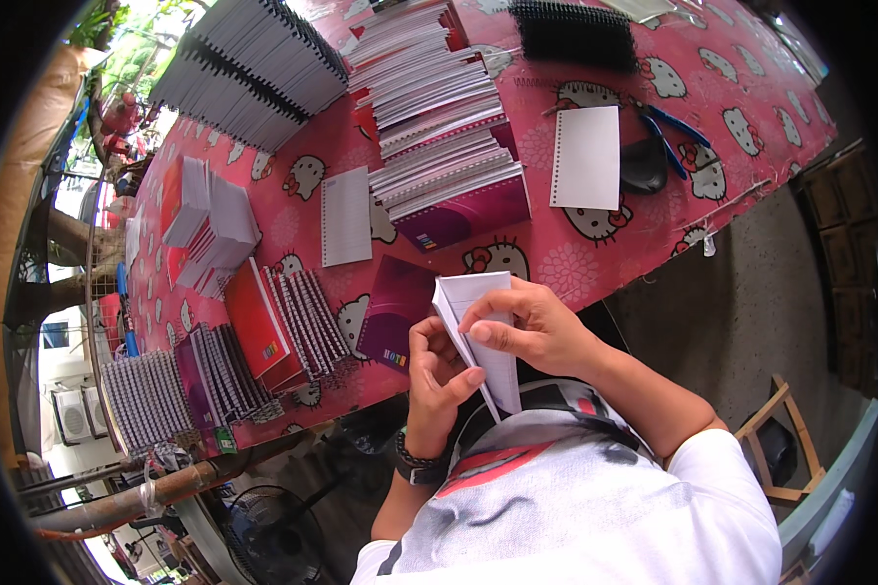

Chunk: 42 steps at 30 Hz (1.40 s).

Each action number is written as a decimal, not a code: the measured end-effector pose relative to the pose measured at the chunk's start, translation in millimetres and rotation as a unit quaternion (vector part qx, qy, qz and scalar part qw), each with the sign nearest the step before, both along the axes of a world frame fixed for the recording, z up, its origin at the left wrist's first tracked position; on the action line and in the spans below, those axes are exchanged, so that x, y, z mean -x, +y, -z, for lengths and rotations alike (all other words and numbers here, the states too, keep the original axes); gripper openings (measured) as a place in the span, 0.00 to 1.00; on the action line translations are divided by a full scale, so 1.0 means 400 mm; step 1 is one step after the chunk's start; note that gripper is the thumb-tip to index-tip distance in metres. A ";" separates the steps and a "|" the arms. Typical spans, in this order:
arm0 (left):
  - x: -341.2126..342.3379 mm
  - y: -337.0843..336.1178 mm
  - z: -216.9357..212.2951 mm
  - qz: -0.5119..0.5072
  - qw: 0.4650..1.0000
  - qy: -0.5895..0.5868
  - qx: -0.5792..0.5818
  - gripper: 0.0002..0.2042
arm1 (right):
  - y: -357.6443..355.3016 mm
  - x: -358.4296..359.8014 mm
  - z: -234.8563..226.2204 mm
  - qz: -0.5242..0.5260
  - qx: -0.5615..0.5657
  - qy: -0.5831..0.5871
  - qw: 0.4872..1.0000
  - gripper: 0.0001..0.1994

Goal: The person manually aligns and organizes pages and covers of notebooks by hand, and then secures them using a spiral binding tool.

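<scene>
Close to my body, at the table's front edge, a thin stack of white lined sheets (pixel 500 375) is held tilted. My left hand (pixel 437 370) grips the stack along its left side, the thumb on the near part and the fingers behind. Over the upper part of the top sheet, my right hand (pixel 532 327) is closed with thumb and fingers bent onto the paper; whether they pinch one sheet or several is hidden. A purple notebook cover (pixel 392 317) lies on the table just left of the stack.
A long row of unbound notebooks (pixel 439 127) runs away from me. Spiral-bound stacks (pixel 254 68) stand far left, more bound notebooks (pixel 146 400) near left. Loose punched sheets (pixel 585 156), blue-handled pliers (pixel 678 141) and black spiral coils (pixel 571 37) lie right. A fan (pixel 273 531) stands below.
</scene>
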State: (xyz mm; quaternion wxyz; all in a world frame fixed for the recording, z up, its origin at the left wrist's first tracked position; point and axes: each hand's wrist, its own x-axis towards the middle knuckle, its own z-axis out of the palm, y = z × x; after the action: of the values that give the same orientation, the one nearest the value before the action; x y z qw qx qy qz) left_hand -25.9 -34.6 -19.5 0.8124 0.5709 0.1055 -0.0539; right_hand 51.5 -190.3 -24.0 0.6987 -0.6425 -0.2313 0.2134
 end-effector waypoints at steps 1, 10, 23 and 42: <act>0.000 0.000 -0.001 0.000 1.000 -0.011 -0.015 0.33 | 0.001 0.000 -0.005 0.000 -0.017 0.002 1.000 0.13; -0.009 0.013 -0.009 -0.007 0.999 -0.042 -0.027 0.36 | 0.007 -0.011 -0.016 -0.003 -0.039 0.008 0.999 0.07; -0.024 0.026 -0.005 -0.022 0.999 0.031 0.036 0.27 | 0.045 -0.012 0.040 0.147 0.121 -0.138 0.972 0.21; -0.039 0.017 -0.003 -0.007 0.996 0.047 -0.072 0.27 | 0.026 0.011 0.035 0.016 -0.115 0.202 0.972 0.17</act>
State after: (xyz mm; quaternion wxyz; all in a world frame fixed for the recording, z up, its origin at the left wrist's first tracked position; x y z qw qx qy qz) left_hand -10.3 -27.9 -18.4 0.7636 0.6241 0.1514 -0.0671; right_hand 47.2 -179.7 -37.9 0.8037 -0.5046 -0.0978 0.2998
